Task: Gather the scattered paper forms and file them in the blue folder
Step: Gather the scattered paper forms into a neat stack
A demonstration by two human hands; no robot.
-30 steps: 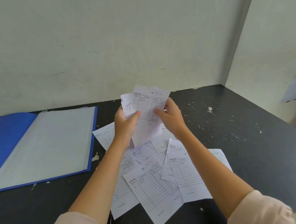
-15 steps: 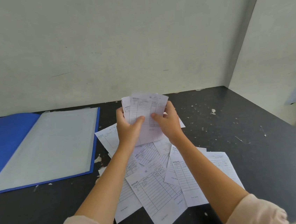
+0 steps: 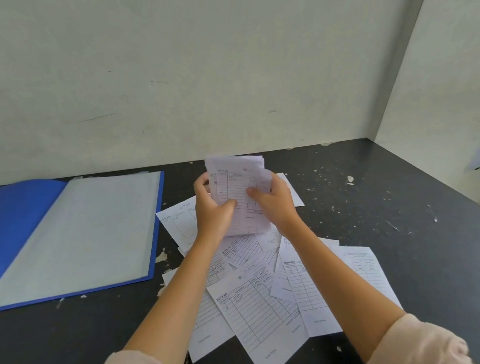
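The stack of forms [image 3: 241, 193] stands upright, long axis vertical, headings on top. The left hand [image 3: 213, 211] and right hand [image 3: 273, 205] grip its side edges, thumbs across the front, above scattered forms [image 3: 258, 307]. The open blue folder [image 3: 9, 224] lies left.

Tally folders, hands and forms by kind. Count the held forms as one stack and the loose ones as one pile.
Folder: 1
Hands: 2, left hand and right hand
Held stack: 1
Loose pile: 1
Total: 5

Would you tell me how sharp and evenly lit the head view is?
Head view: soft, even light, no glare; held forms slightly blurred; NOTA NO legible on a loose form; wall corner leans from wide-angle distortion.
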